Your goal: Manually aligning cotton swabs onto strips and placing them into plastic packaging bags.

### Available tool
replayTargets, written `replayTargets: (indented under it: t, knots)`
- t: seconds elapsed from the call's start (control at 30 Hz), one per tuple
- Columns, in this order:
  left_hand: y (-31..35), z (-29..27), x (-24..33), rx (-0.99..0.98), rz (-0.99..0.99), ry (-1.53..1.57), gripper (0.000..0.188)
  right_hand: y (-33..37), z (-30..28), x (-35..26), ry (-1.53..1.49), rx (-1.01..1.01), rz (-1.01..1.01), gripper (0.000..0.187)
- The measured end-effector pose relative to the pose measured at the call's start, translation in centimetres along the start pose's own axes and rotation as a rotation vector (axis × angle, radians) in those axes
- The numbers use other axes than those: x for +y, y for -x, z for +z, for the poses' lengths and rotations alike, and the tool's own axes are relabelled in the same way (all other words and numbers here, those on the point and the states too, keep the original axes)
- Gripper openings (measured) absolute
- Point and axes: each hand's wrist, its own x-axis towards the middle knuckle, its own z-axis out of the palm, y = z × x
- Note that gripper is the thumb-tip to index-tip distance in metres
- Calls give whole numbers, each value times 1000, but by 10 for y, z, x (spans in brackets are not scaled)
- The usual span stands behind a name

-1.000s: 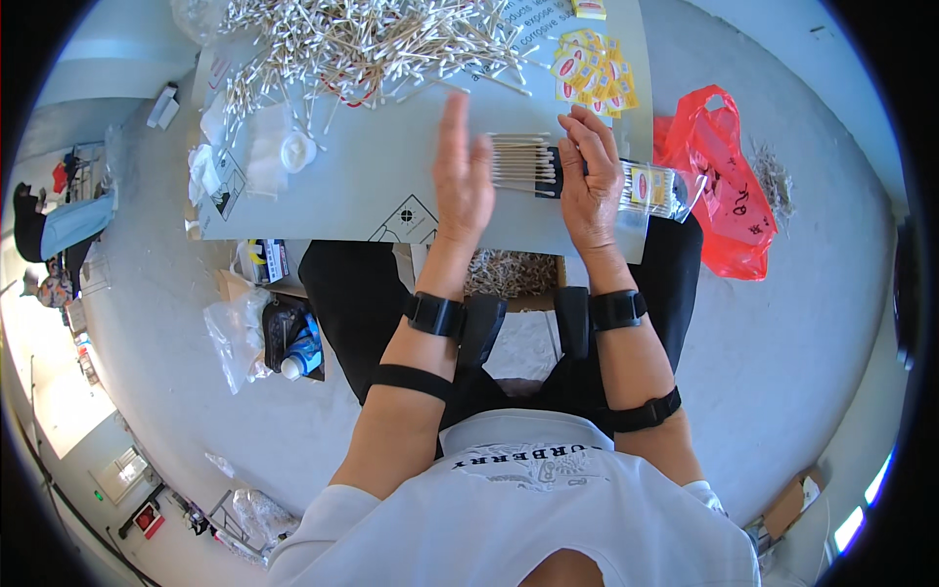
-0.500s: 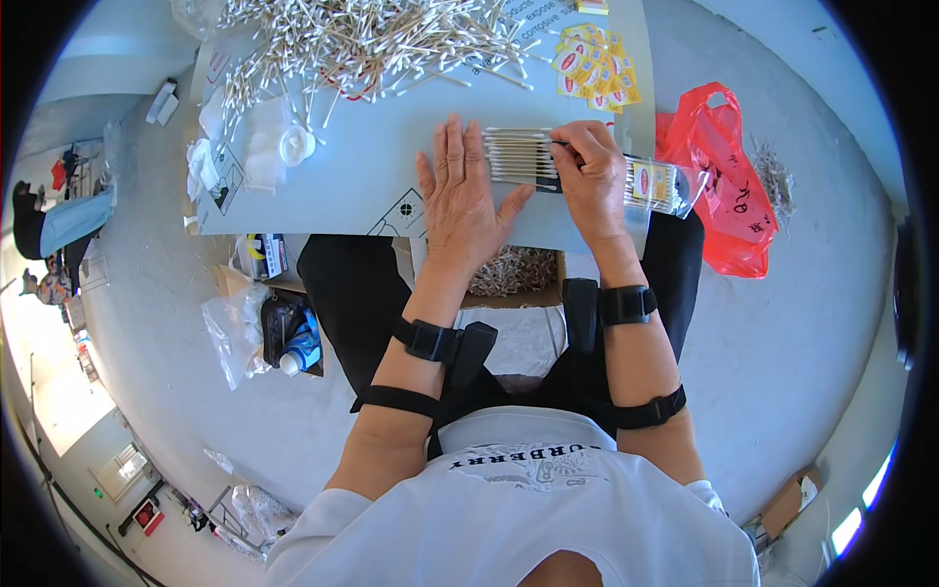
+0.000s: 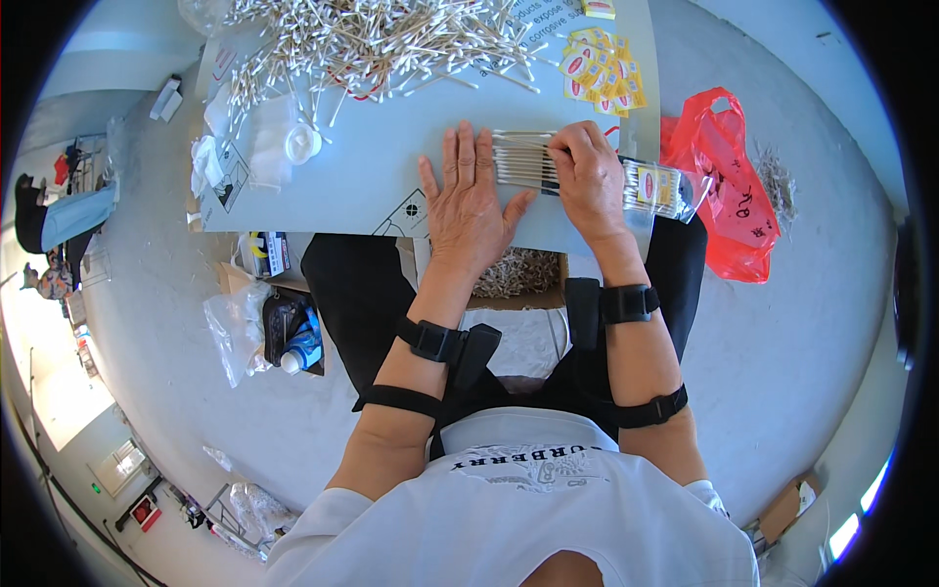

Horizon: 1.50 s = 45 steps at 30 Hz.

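My left hand (image 3: 465, 207) lies flat on the table with its fingers stretched out, beside the left ends of a neat row of cotton swabs (image 3: 521, 158). Over the right part of that row, my right hand (image 3: 592, 184) is closed, thumb and fingertips pinched together. Whatever is between them is hidden. A dark strip shows under its fingers, against the swabs. Just right of this hand is a clear plastic bag (image 3: 693, 196) holding cotton swabs and a yellow card (image 3: 652, 184); it reaches past the table's right edge.
A big heap of loose cotton swabs (image 3: 362, 44) covers the far table. Yellow cards (image 3: 603, 73) lie far right, a small white round container (image 3: 302, 144) at left. A red plastic bag (image 3: 724, 186) hangs beside the table. Below the near edge is a box of swabs (image 3: 523, 274).
The view has shifted slightly. My left hand stays flat in place, and my right hand has moved very little, still pinched over the row of swabs.
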Motion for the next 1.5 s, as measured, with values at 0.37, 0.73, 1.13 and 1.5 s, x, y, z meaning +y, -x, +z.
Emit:
replayTargets:
  t: [0.37,0.73,1.13,1.5]
  knots:
    - [-24,-2,-30,420,92,350,60,0,-25,0,-332,-6,103,7]
    - [-123,-19,-34,427,341,241,17,32,-61,-26,-381,-656,3,9]
    - [-89,-7,3,205,382,153,6,39,-17,-23,-676,145,483,8]
    - [-32,14,-3,387,-106,1377,46,18,30,-33,-808,380,336,35]
